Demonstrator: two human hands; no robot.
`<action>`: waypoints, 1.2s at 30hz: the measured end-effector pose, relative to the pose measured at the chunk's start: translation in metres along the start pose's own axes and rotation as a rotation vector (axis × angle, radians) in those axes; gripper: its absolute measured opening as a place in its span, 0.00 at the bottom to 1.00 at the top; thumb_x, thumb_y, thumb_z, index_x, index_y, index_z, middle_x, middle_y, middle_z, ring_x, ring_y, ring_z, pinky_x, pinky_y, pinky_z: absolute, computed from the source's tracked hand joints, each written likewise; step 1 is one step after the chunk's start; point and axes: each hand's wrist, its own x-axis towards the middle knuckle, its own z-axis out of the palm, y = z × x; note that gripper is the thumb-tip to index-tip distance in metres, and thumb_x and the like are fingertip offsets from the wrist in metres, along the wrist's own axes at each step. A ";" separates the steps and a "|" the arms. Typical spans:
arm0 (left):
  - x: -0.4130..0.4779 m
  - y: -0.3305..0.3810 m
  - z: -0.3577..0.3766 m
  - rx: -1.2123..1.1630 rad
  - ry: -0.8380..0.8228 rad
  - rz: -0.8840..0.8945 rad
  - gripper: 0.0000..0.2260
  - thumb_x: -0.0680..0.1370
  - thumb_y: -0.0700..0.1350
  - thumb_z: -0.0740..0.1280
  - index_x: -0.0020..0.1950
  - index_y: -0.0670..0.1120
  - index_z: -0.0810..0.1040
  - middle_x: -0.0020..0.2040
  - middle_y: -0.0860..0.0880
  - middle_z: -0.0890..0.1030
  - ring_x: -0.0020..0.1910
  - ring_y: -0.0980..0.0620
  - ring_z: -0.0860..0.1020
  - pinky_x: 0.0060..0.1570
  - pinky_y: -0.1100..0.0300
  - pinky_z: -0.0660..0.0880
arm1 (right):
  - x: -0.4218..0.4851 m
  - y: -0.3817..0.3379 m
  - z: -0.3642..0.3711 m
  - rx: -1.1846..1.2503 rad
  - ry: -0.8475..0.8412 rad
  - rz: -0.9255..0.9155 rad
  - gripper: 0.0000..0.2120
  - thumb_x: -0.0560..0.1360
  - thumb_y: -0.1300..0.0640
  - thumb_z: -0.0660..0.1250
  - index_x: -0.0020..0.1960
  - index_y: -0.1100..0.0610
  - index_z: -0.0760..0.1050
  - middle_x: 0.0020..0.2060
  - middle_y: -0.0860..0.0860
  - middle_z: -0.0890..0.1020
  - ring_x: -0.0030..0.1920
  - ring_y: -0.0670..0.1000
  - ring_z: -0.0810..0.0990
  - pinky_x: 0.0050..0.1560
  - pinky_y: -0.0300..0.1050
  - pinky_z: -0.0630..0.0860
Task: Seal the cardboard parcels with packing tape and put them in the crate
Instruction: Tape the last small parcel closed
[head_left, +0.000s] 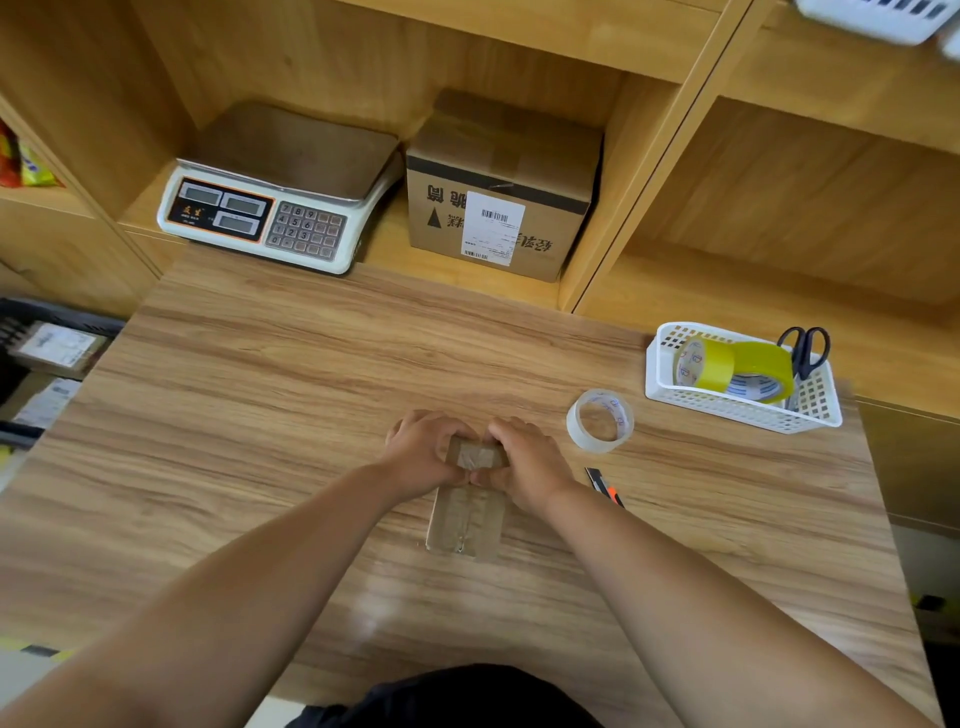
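Left hand (421, 454) and right hand (524, 462) gripping parcel (467, 519), tape roll (575, 426), knife (605, 486), basket (727, 410) to right

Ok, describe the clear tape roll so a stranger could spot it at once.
Start at the white basket on the right of the desk. Left of it, flat on the wood, lies the clear tape roll. Unlike the yellow rolls in the basket, it is see-through and outside it.

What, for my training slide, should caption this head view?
Left hand and right hand grip a taped cardboard parcel on the table.
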 end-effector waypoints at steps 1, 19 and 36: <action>0.000 0.000 0.001 -0.003 0.003 -0.007 0.22 0.68 0.50 0.74 0.61 0.57 0.76 0.60 0.57 0.73 0.68 0.54 0.61 0.64 0.56 0.56 | 0.000 0.000 0.001 0.007 0.002 0.008 0.18 0.69 0.46 0.73 0.47 0.48 0.64 0.45 0.44 0.69 0.49 0.49 0.68 0.52 0.48 0.65; -0.044 -0.019 0.020 -0.161 0.011 -0.154 0.38 0.66 0.55 0.69 0.75 0.50 0.62 0.72 0.51 0.66 0.72 0.49 0.55 0.68 0.56 0.57 | -0.012 0.002 0.032 0.079 0.237 0.052 0.19 0.77 0.51 0.65 0.67 0.53 0.70 0.64 0.49 0.73 0.62 0.51 0.72 0.61 0.45 0.68; -0.060 -0.009 0.025 -0.048 0.123 -0.222 0.29 0.73 0.50 0.67 0.73 0.59 0.63 0.68 0.54 0.69 0.71 0.48 0.57 0.65 0.51 0.57 | -0.073 0.027 0.045 -0.565 0.006 -0.431 0.25 0.79 0.47 0.50 0.75 0.54 0.61 0.74 0.53 0.63 0.75 0.54 0.56 0.72 0.51 0.48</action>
